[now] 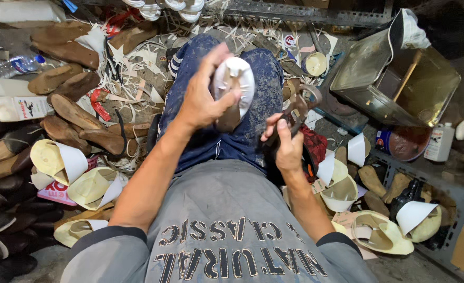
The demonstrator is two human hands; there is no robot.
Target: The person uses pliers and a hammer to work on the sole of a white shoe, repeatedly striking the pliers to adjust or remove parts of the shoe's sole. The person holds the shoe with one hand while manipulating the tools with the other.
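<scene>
In left hand's (203, 102) grip, white shoe upper (235, 84).

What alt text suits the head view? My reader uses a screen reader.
A seated person's left hand holds a white-soled shoe over the lap, while the right hand grips pincers. Shoe lasts and cream insoles lie around.

Floor (11, 39) (perhaps concrete) strewn with soles (72, 112)

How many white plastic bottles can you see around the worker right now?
3 for certain: one white bottle lying at left beside the brown soles, another lying at top left, one standing at right near the metal tin. Clutter may hide others.
</scene>
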